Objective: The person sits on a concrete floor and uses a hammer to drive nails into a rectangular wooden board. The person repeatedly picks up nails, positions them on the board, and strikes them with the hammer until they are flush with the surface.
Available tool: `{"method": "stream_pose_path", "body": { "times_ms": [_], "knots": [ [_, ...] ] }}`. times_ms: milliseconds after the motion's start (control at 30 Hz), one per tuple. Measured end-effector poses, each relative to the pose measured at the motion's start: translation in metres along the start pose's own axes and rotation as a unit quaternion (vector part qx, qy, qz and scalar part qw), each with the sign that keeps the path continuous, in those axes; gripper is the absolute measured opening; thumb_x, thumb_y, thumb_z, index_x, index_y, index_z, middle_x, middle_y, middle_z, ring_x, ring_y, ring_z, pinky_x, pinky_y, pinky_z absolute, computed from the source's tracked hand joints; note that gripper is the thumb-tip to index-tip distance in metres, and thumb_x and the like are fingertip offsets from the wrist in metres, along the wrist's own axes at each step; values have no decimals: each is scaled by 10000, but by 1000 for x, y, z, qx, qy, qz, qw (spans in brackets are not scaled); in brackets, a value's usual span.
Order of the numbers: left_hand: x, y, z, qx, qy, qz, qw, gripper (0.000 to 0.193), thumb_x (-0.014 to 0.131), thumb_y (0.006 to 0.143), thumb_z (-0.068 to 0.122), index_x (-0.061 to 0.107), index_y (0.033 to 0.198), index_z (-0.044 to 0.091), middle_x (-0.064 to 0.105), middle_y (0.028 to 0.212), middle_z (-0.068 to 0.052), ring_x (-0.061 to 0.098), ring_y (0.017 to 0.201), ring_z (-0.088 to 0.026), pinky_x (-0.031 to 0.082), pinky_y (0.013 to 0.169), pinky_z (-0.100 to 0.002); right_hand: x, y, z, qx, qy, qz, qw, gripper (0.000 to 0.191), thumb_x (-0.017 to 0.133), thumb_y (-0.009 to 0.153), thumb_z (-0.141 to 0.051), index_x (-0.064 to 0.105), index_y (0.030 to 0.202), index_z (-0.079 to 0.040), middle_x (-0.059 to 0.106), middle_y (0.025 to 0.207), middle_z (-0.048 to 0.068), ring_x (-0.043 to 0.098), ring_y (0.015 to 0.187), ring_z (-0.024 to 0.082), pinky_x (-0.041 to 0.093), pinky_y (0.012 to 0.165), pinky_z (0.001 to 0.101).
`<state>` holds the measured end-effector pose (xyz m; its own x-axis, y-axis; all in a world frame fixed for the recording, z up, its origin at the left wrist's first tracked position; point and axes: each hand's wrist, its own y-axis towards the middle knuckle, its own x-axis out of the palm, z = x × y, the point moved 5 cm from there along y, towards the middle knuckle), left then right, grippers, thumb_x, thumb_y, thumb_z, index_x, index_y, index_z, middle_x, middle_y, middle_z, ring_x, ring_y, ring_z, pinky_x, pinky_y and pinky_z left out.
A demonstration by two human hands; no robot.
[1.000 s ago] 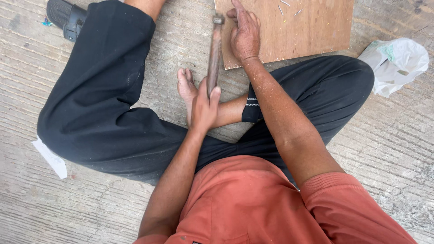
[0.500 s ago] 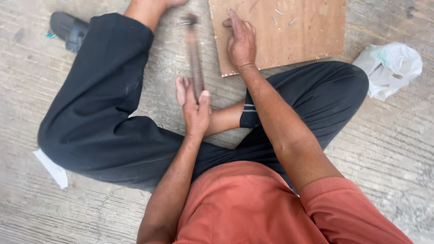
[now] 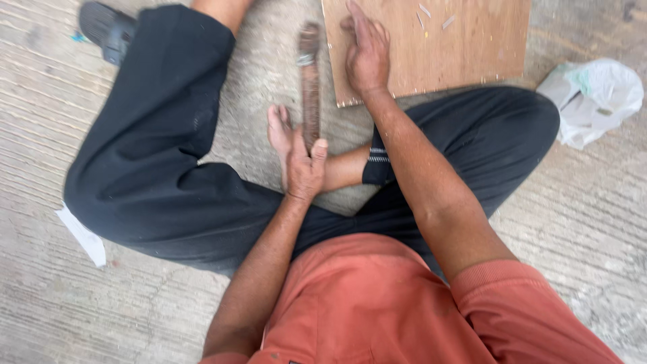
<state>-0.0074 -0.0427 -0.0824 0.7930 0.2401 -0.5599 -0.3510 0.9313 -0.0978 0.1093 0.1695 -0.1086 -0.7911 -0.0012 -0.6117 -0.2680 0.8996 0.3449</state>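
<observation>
I sit cross-legged on a concrete floor in black trousers and an orange shirt. My left hand (image 3: 304, 165) grips the lower end of a wooden-handled hammer (image 3: 310, 87), which points away from me and is blurred by motion, its head just left of the board. My right hand (image 3: 367, 50) rests palm down on the near left corner of a brown plywood board (image 3: 465, 44), fingers together as if pinching something small that I cannot make out. Small pale bits lie on the board's far part.
A crumpled white plastic bag (image 3: 593, 94) lies on the floor at the right, beside my knee. A black sandal (image 3: 104, 27) is at the upper left. A scrap of white paper (image 3: 84, 236) lies by my left thigh. My bare foot (image 3: 280, 131) is under the hammer.
The hammer has swung back and to the left, away from the board's corner where it stood a second ago. My right hand has stayed on the board.
</observation>
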Motion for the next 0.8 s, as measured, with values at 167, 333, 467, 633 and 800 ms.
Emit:
{"method": "stream_pose_path", "body": {
  "times_ms": [167,333,467,633,800],
  "knots": [
    [1,12,8,-19,25,-7,999,562,563,1054,415,565,1372,-49,275,1562,-472,130,1572,-555,214,1273,-543,0,-1,3,5,-2,6,1000,728,528,827,142,507,1503,-126,729,1176,4,626,1121,258,437,1080,421],
    [-4,9,20,69,89,23,993,492,584,1074,362,561,1245,-99,12,1627,-515,139,1565,-547,193,1283,-554,0,-1,3,0,12,17,1000,705,535,845,125,509,1497,-141,727,1172,14,636,1130,253,445,1071,410],
    [-6,10,16,-6,9,12,1000,517,606,1016,355,594,1279,-90,90,1620,-461,178,1560,-538,223,1261,-533,-2,-1,1,6,13,4,1000,722,502,825,133,504,1497,-131,733,1146,17,640,1116,258,447,1070,415],
    [-1,10,15,19,151,-17,988,384,673,996,304,628,1076,-68,41,1618,-490,169,1537,-556,170,1252,-557,-6,-2,-2,-18,-4,18,1000,782,500,770,146,492,1501,-129,725,1158,30,631,1144,276,422,1105,423],
    [6,12,-3,-57,17,-39,997,516,599,1020,361,560,1348,-35,317,1530,-439,290,1526,-523,263,1245,-516,1,-2,4,29,7,3,1000,728,513,854,159,505,1509,-157,739,1133,-4,661,1119,228,447,1092,391]
  ]
}}
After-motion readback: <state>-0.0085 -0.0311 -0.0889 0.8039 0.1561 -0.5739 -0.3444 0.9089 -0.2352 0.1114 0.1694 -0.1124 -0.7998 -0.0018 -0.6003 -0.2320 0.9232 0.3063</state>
